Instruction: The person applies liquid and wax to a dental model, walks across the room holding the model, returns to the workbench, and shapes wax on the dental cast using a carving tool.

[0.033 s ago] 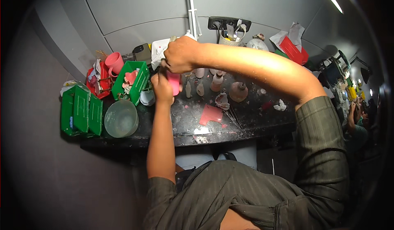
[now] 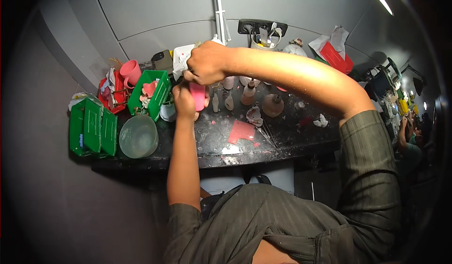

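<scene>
My left hand (image 2: 184,101) is wrapped round a smooth pink container-like object (image 2: 197,96), held above the back left of the black bench. My right hand (image 2: 205,62) is a fist at the upper end of that object, touching or nearly touching my left fingers. A pale yellowish tip sticks out above the fist; what the right fingers grip is hidden. Close by on the bench stand small pale figure-like pieces (image 2: 229,101), a pump-topped bottle (image 2: 248,94) and a round flask (image 2: 273,105). A dental model with pink gums (image 2: 254,116) lies near a pink wax sheet (image 2: 242,132).
Metal tweezers (image 2: 268,136) lie beside the sheet. At left are a translucent bowl (image 2: 139,137), green bins (image 2: 92,127), a green tray (image 2: 162,92), a red bin (image 2: 117,105) and a pink mug (image 2: 130,71). A red tray (image 2: 336,58) sits back right; another person works far right.
Both hands have shifted very slightly, and my right forearm is a little higher, so a small pink piece shows beneath it. Everything else stays put.
</scene>
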Available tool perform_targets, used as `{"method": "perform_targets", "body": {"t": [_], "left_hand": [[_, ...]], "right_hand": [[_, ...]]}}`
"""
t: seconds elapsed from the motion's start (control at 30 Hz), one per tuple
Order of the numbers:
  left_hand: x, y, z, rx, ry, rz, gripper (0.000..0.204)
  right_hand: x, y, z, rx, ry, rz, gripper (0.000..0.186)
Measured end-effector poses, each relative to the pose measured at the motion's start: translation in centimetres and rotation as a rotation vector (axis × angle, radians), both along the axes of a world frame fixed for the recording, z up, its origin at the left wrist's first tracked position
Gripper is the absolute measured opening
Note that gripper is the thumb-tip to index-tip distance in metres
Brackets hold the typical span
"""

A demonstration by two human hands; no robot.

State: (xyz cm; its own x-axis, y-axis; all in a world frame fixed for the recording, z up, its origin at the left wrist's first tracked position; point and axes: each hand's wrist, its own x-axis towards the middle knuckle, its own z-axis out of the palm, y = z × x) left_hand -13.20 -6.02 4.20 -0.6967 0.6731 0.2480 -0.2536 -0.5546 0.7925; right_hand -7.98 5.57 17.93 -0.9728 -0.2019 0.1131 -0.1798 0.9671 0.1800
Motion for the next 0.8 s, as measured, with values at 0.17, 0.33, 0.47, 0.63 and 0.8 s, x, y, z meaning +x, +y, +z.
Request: {"method": "perform_targets", "body": {"t": [0.17, 0.33, 0.47, 0.63, 0.8], "left_hand": [[0.0, -0.7, -0.2, 0.146, -0.273, -0.300, 0.039], [0.2, -0.5, -0.7, 0.124, -0.033, -0.093, 0.042], [0.8, 0.0, -0.8, 0.143, 0.105, 0.092, 0.044], [-0.5, 1.1, -2.9, 0.165, 0.158, 0.307, 0.042], [-0.5, 1.7, -1.3, -0.058, 0.021, 0.192, 0.047]], "right_hand": [[0.4, -1.1, 0.5, -0.065, -0.027, 0.098, 0.045], [0.7, -2.3, 0.8, -0.064, -0.019, 0.022, 0.042], [1.0, -2.8, 1.0, -0.039, -0.002, -0.026, 0.039], [1.1, -2.9, 1.0, -0.029, 0.013, -0.057, 0.040], [0.5, -0.1, 2.0, 0.119, -0.025, -0.072, 0.063]]}}
